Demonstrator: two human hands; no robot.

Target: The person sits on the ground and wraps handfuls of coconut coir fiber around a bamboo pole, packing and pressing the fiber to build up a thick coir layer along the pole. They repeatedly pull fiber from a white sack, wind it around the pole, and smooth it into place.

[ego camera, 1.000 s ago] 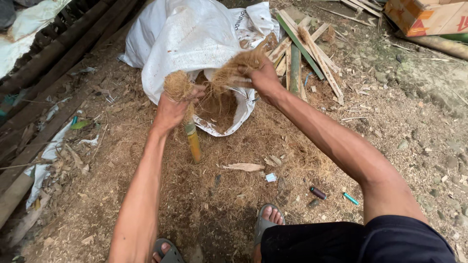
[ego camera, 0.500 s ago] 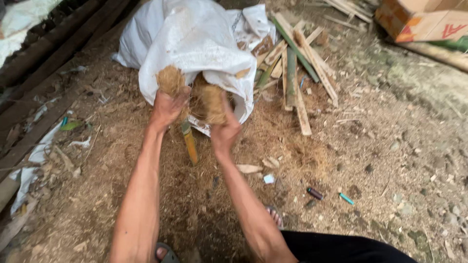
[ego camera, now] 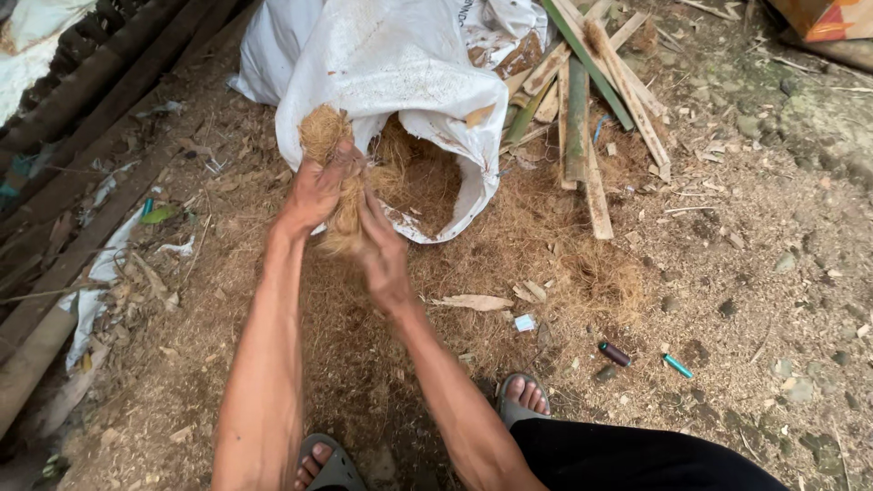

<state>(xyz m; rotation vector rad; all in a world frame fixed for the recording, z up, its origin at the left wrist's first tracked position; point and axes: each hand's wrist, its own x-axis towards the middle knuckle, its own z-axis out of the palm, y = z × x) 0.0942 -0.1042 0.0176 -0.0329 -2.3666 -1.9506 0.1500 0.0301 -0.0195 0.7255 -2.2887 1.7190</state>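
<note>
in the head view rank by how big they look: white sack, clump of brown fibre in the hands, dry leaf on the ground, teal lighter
1. white sack
2. clump of brown fibre, held by left hand and right hand
3. dry leaf
4. teal lighter

From my feed this looks like an outdoor work yard, rough and rural, not any indoor room: the ground is bare earth strewn with sawdust, brown fibre and small stones. A white woven sack lies open on the dirt with loose fibre spilling from its mouth, split bamboo slats are heaped beside it, and dark poles lie along the left edge. I also see sandals on the feet standing straight on the soil, with scraps of litter scattered about.
</note>
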